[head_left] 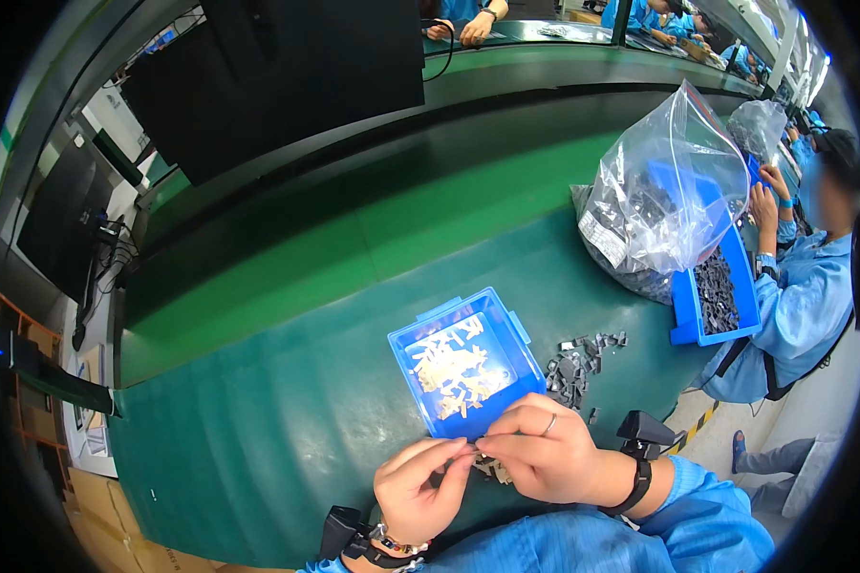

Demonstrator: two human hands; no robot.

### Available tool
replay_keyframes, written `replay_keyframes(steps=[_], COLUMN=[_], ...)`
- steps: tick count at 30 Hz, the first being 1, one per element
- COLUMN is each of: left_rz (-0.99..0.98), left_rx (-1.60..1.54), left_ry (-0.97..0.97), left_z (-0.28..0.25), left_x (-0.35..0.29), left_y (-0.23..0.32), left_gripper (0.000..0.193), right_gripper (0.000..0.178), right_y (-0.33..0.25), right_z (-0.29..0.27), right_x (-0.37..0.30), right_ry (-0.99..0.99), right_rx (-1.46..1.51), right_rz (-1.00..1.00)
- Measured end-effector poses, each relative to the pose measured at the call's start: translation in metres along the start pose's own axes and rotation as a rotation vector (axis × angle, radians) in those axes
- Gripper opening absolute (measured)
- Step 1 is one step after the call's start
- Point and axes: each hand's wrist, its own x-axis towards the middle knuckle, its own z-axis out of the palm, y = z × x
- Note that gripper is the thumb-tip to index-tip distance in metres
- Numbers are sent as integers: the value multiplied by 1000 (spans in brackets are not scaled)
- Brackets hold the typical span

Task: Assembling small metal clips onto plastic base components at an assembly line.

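My left hand [416,492] and my right hand [545,449] meet at the fingertips just in front of a small blue tray [519,329]. Together they pinch a tiny part [475,443] between thumbs and forefingers. A few small pale pieces [492,469] lie or hang under my right palm. The tray holds several pale, flat pieces [454,368]. To the right of the tray, a loose pile of small dark grey parts [578,363] lies on the green table [287,420].
A clear plastic bag [669,191] of dark parts stands at the right, beside a longer blue bin [683,320] of dark parts. A person in a blue coat [803,296] works there. A raised green conveyor [354,239] and black monitors [287,76] lie beyond.
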Motion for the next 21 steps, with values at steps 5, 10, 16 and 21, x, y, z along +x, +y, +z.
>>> replay_keyframes(steps=[5, 10, 16, 21], left_rz=[-168, -180, -190, -116], left_rx=[-253, -176, -106, -46], left_ry=[-9, -16, -29, -22], left_z=[0, -1, -1, 0], left_x=[-7, -3, -2, 0], left_y=[-5, -2, 2, 1], left_gripper=[15, 11, 8, 5], right_gripper=[22, 19, 17, 17], right_y=[-2, -3, -4, -4], right_z=[1, 2, 2, 1], right_x=[4, 7, 11, 12], right_ry=[0, -33, -87, -135], right_rx=[175, 173, 141, 131], right_rz=[128, 163, 165, 192])
